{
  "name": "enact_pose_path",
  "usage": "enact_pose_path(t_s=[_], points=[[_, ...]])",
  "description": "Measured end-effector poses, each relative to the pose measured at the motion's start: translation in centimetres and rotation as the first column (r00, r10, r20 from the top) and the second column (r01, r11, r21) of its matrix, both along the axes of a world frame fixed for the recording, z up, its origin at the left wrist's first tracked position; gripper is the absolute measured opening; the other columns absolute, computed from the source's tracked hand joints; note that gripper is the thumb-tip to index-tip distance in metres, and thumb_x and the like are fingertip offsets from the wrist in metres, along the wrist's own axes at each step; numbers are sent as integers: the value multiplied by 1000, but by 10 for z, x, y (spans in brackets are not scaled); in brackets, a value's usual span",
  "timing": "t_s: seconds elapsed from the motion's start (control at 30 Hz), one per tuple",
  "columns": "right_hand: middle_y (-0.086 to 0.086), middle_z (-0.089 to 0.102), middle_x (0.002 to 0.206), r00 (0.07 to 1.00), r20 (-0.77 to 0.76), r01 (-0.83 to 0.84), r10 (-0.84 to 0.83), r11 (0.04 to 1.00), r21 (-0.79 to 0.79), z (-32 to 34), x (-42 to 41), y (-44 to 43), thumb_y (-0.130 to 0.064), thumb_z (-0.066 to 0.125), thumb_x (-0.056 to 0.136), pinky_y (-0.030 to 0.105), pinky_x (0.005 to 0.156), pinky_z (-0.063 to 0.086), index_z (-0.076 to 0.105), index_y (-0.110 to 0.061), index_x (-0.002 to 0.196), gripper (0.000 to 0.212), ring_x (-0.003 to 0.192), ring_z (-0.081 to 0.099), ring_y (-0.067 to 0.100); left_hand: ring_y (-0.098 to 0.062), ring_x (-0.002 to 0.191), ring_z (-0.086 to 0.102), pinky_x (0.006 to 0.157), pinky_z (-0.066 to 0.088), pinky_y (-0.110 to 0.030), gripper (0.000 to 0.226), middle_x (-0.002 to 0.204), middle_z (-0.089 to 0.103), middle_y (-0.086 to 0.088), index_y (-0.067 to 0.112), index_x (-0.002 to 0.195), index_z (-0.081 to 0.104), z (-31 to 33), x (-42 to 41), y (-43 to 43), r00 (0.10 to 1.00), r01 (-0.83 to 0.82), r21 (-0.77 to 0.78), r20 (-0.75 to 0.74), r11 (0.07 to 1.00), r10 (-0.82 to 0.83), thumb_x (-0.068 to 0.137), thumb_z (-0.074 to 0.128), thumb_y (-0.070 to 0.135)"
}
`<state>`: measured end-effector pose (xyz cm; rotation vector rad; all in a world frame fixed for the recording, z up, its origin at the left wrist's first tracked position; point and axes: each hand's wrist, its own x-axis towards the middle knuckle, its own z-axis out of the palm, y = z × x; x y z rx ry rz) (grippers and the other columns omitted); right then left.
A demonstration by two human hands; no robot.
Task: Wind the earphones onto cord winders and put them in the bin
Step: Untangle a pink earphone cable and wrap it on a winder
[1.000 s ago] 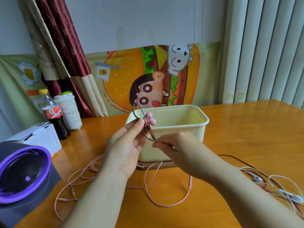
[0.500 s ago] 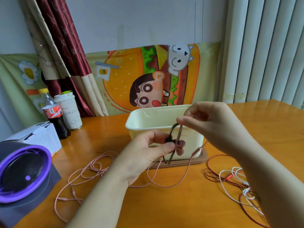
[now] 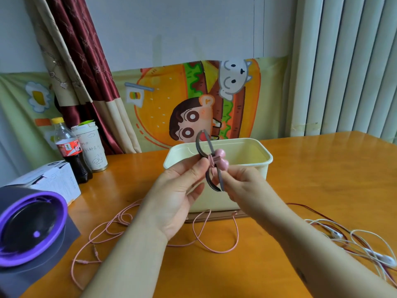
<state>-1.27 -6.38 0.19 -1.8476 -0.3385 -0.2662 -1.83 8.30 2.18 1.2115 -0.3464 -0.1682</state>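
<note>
My left hand [image 3: 178,190] pinches a dark grey cord winder [image 3: 204,147] at its middle, holding it upright in front of the cream bin [image 3: 253,168]. Two pink earbuds [image 3: 221,157] sit against the winder's centre. My right hand [image 3: 240,183] pinches the winder's lower part and the pink cord there. The rest of the pink earphone cord [image 3: 120,222] trails in loops over the wooden table below my hands. White earphones [image 3: 378,252] and a dark red cord [image 3: 305,207] lie tangled at the right.
A purple-rimmed round device [image 3: 30,224] stands at the left front, with a white box [image 3: 51,181] behind it. A cola bottle [image 3: 68,149] and a paper cup [image 3: 91,147] stand at the back left. The bin rests on a brown lid [image 3: 214,217].
My left hand has raised the winder from low in front of the bin up to its rim. My right hand has come down from above the winder to its lower end.
</note>
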Motion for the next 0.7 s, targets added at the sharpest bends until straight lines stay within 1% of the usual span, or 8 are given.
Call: enact_pose_path(t_s=[0.07,0.13,0.2,0.3,0.43,0.53,0.63,0.7], points=[[5,34,58,999,32,-6,10,993,-118,-2,-2,6,-36,47,97,25,48,23,66,-3,75,44,53,27,15,-8,96,62,84,41,-26,26,96,74,5,21,97,76,-3,3,2,996,-79,-48,-50,996,76,77,63,30],[6,35,59,998,25,-55,62,978,-200,-2,-5,8,-30,43,99,30,51,24,69,-15,79,36,53,29,15,-9,95,64,89,45,-27,23,94,74,4,21,93,78,-3,5,3,993,-99,-119,-74,988,91,77,62,27],[-3,36,54,996,9,-86,91,962,-259,0,-7,8,-27,45,99,25,49,25,70,-16,85,31,49,30,10,-10,98,63,96,44,-29,22,95,74,3,21,90,80,-4,8,5,990,-122,-154,-84,981,110,77,62,26],[-10,46,51,996,29,-71,89,921,-384,4,-10,7,-24,52,96,15,45,29,72,-15,91,22,45,36,6,-11,98,62,95,46,-28,22,95,75,1,19,88,80,-7,11,6,985,-159,-162,-96,974,145,76,63,24],[-10,64,72,994,97,13,49,830,-558,11,-15,3,-24,50,96,16,56,42,72,-19,99,22,61,54,5,-10,95,62,85,49,-24,22,93,75,3,17,91,78,-11,13,4,981,-179,-148,-100,973,165,77,63,24],[-7,70,92,988,151,93,15,726,-682,17,-20,-1,-26,48,97,29,74,52,70,-25,104,23,80,62,12,-9,93,64,81,54,-21,23,95,75,3,16,95,75,-13,13,1,979,-175,-156,-128,972,155,78,63,24],[-8,68,98,973,231,180,-7,651,-738,24,-24,-6,-28,46,99,25,76,51,68,-29,108,23,86,62,13,-11,92,67,84,55,-25,20,99,75,-1,15,87,79,-15,15,0,972,-168,-206,-197,964,127,77,64,23],[-7,68,96,966,257,194,9,632,-750,29,-28,-6,-31,45,99,27,75,51,68,-29,107,24,85,62,14,-10,91,68,83,58,-26,20,99,75,-1,15,90,79,-17,15,0,973,-153,-205,-200,967,112,79,64,22]])
